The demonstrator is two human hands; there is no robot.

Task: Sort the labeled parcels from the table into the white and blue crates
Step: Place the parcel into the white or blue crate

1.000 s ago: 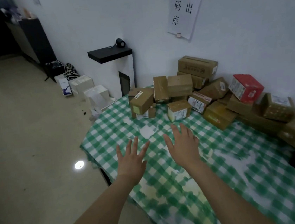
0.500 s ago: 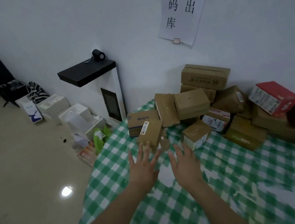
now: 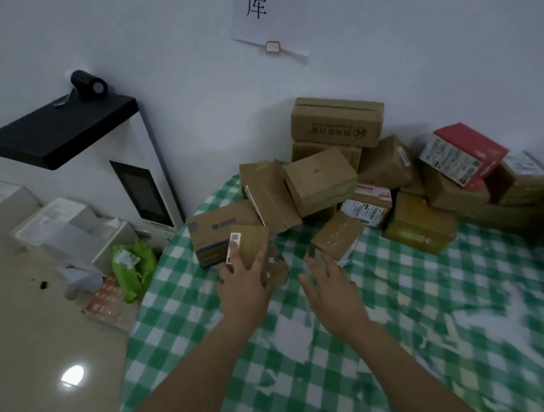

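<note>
Several brown cardboard parcels are piled on the green checked table [image 3: 411, 308] against the wall. My left hand [image 3: 244, 285] reaches onto a small brown parcel with a white label [image 3: 251, 242] at the pile's front left; its straight fingers lie on the label side and the thumb touches the right side. My right hand [image 3: 332, 288] hovers with spread fingers over the cloth, just short of another small brown parcel [image 3: 336, 235], and holds nothing. Two white crates [image 3: 62, 226] stand on the floor to the left. No blue crate is in view.
A red-and-white box [image 3: 464, 153] sits on the pile's right. A white cabinet with a black top [image 3: 62, 134] stands by the table's left corner. A green bag [image 3: 135, 265] and papers lie on the floor below. A paper sign [image 3: 269, 13] hangs on the wall.
Both hands have moved forward towards the pile, and the view has closed in. My left hand now touches the small labelled parcel; earlier it was short of it.
</note>
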